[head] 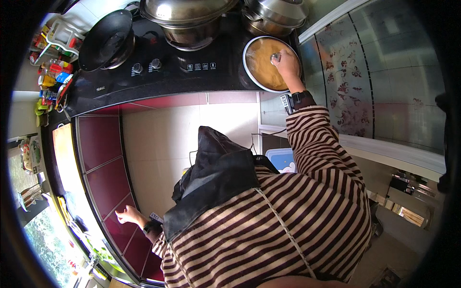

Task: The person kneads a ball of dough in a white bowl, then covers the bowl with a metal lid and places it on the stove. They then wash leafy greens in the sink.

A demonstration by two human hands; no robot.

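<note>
My right hand point(286, 64) is closed on the round knob of a pan lid point(261, 64). This lid is round with a pale rim, looks amber, and lies at the right end of the black cooktop, just in front of a steel pot point(275, 18). Low at the left, in front of the dark red cabinet doors, my left hand point(126, 215) hangs in the air with its fingers loosely bent and nothing visible in it. What lies under the lid is hidden.
A black wok point(108, 41) and a large lidded steel pot point(191, 30) stand on the cooktop point(173, 77). Bottles and jars point(54, 72) crowd its left end. A wooden cutting board point(66, 147) lies on the left counter. Patterned glass panels point(345, 75) border the right side.
</note>
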